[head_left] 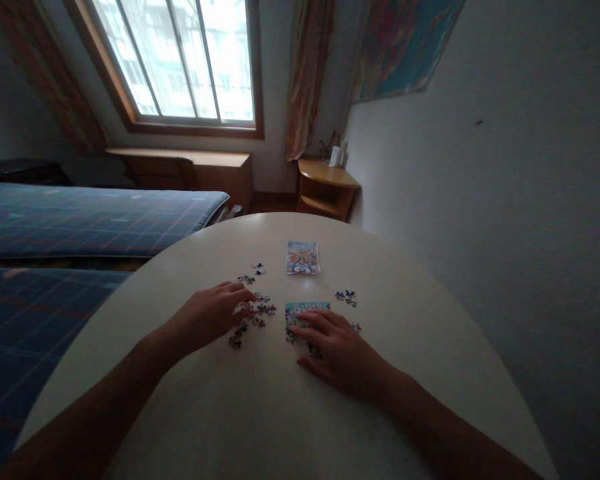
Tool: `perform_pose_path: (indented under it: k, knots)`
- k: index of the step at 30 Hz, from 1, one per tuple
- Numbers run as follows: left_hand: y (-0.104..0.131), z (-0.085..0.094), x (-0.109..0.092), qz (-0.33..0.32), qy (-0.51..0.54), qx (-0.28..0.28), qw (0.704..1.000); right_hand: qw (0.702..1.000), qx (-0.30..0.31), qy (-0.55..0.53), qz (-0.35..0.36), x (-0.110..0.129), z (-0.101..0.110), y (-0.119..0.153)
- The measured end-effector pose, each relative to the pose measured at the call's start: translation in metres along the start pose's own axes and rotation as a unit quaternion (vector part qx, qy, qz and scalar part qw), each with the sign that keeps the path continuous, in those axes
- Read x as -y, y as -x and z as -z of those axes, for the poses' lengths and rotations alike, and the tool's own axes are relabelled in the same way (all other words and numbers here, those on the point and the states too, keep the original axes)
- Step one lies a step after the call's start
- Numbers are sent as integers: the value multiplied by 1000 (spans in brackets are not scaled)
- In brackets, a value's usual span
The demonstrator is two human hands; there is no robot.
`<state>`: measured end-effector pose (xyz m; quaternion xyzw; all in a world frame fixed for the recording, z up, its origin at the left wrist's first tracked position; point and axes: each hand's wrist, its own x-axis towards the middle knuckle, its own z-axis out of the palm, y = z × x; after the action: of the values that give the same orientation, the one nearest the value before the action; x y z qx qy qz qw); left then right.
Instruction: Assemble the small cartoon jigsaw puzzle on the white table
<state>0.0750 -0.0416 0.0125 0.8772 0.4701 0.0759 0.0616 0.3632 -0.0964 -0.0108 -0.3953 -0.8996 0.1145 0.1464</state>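
Loose jigsaw puzzle pieces [267,310] lie scattered on the white round table [220,413], left of the middle. My left hand [220,310] rests over the left edge of this scatter, its fingers stretched out and apart. A partly joined puzzle [307,307] with a blue top strip and lettering lies in front of me. Across its right and lower part lies my right hand [333,343], fingers spread, hiding some of the picture. Beyond it is a small printed picture sheet [303,258]. Whether a piece sits under either hand's fingertips cannot be made out.
More loose pieces [347,295] lie to the right of the joined puzzle. A bed with a plaid mattress [95,220] stands left of the table. A wooden corner shelf [327,175] and a desk [215,159] are behind, and a white wall [480,200] runs along the right.
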Motion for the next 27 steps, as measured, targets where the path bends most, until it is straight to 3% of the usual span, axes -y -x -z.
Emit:
perform_pose_path:
  k: [5, 18, 24, 27]
  knots:
    - [1, 0, 11, 31, 20, 9, 999, 1000, 5, 4, -1, -1, 2, 1]
    - [-7, -4, 15, 47, 30, 1, 998, 1000, 14, -1, -1, -2, 1, 1]
    - [-9, -10, 32, 90, 7, -106, 990, 1000, 8, -3, 5, -5, -1, 2]
    - [-9, -14, 39, 118, 8, -129, 985, 1000, 6, -2, 6, -6, -1, 3]
